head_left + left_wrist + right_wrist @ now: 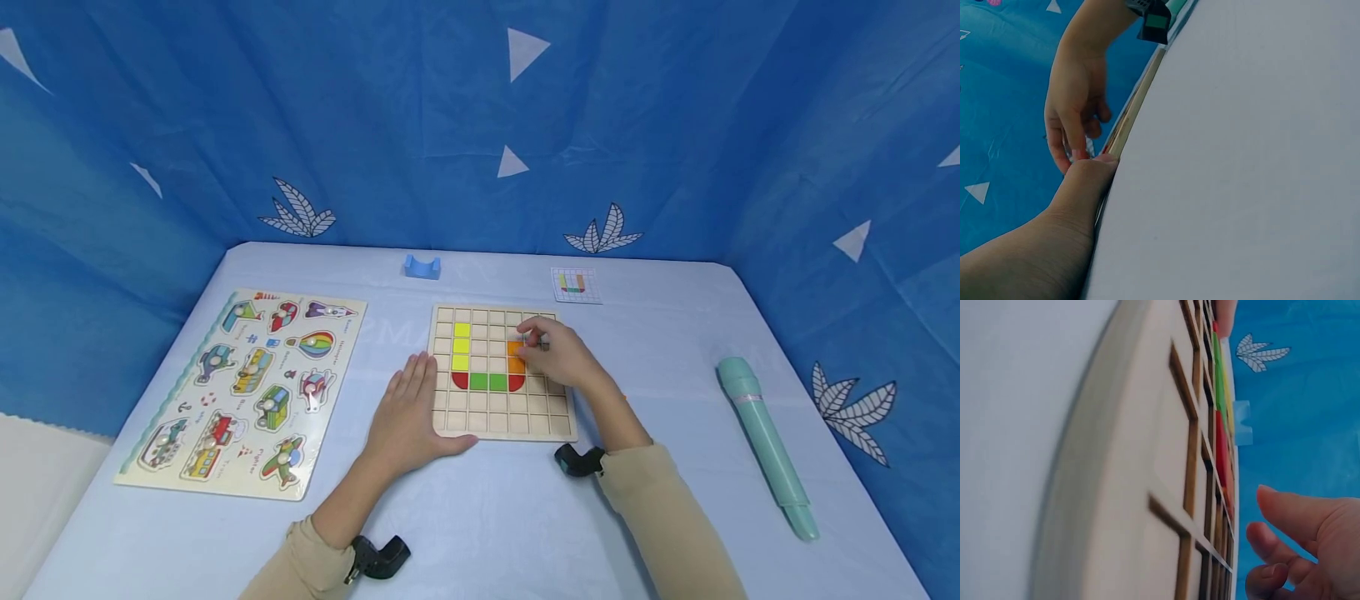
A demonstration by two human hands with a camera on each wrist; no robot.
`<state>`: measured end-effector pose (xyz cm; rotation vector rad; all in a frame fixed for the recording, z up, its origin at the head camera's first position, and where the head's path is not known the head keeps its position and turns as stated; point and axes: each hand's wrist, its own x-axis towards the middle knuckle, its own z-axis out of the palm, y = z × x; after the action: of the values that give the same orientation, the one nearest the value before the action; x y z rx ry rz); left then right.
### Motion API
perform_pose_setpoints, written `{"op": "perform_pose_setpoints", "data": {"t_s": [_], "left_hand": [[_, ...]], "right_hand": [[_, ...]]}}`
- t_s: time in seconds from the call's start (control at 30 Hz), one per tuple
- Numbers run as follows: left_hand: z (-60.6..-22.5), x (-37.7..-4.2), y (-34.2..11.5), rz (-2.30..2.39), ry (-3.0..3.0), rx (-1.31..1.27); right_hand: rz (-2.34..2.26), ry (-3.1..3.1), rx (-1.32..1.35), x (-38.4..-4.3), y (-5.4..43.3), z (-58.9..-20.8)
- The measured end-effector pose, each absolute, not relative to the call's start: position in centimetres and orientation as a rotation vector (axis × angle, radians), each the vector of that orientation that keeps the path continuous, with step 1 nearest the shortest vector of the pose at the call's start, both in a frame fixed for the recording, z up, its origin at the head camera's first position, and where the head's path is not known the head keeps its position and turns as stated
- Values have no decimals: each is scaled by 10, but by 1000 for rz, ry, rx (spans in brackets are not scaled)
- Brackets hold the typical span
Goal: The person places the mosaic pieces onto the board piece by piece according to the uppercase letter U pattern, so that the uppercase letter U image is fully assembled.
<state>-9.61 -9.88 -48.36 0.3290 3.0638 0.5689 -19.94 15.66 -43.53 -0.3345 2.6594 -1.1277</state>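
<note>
A wooden grid board (540, 425) lies on the table with square tiles set in a U shape. Yellow tiles (461, 346) form its left side, green tiles (488, 382) the bottom between two rounded red tiles (460, 381), and orange tiles (516, 364) the right side. My left hand (408, 421) lies flat at the board's left edge, thumb stretched along the near corner. My right hand (558, 352) is over the board's right part, fingertips right by the upper orange tile. In the right wrist view its thumb and loosely bent fingers (1275, 503) are apart, with nothing seen between them.
A small pattern card (576, 285) and a blue plastic holder (422, 267) lie behind the board. To the left is a vehicle picture puzzle (247, 396); to the right, a green tube-shaped object (768, 450). Blue curtains (420, 125) surround the table.
</note>
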Motion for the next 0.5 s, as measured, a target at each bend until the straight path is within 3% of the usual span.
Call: {"op": "perform_pose_setpoints", "data": {"t_s": [0.5], "left_hand": [[-486, -97, -99, 576, 3067, 339]], "right_hand": [[-1137, 2721, -281, -176, 203, -422]]}}
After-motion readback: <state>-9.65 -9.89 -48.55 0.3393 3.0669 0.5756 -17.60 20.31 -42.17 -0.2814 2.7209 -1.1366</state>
